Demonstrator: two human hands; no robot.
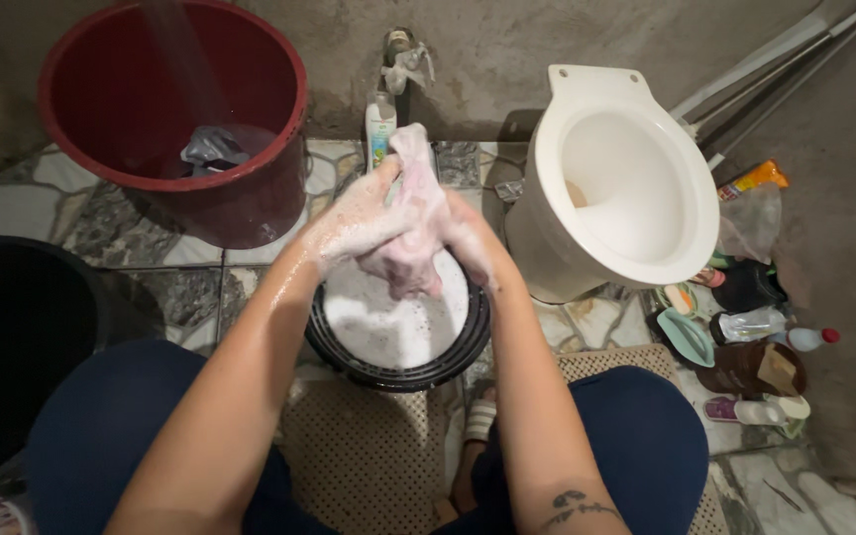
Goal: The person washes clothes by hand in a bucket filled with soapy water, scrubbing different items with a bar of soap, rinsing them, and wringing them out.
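Both my hands are covered in suds and grip a wet pale pink cloth (415, 203) above a small black basin (345, 359) full of foamy water. My left hand (354, 220) clasps the cloth from the left side. My right hand (470, 243) presses it from the right. The cloth's upper end sticks up between the hands, and its lower end hangs toward the foam. I sit with my knees in dark blue trousers on either side of the basin.
A red bucket (81, 59) holding a grey cloth stands at the back left, and a large black tub (22, 260) at the left. A white toilet bowl (646, 267) stands on the right. Bottles, slippers and a white bottle (379, 124) line the wall and the right side.
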